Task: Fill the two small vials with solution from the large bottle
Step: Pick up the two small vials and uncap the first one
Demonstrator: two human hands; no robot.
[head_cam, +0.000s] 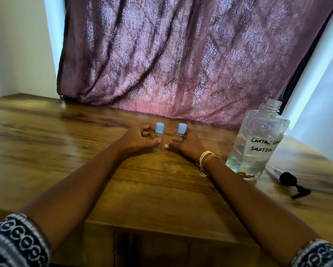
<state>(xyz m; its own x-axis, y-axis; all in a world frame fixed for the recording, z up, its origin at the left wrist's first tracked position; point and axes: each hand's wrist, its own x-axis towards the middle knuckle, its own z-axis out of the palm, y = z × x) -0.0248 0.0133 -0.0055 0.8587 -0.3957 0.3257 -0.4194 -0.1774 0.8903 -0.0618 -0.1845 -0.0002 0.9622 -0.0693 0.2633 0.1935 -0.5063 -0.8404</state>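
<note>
- The wooden table point(46, 128) stretches across the view, with a patterned purple curtain point(181, 54) hanging behind its far edge.
- The left hand point(140, 139) rests on the tabletop, fingers curled around the left vial point(159, 139), thumb against its clear body.
- That vial stands upright with its light blue cap on.
- The right vial point(180, 134), also upright and blue-capped, stands just beside it, the two apart.
- The right hand point(187, 143) grips this vial, fingers wrapped around its body; thread bracelets point(206, 159) circle the wrist.
- The large bottle point(256, 143) stands uncapped near the right forearm, partly filled with clear liquid and bearing a handwritten label.
- A black pump cap point(291, 183) lies on the table just right of the bottle.
</note>
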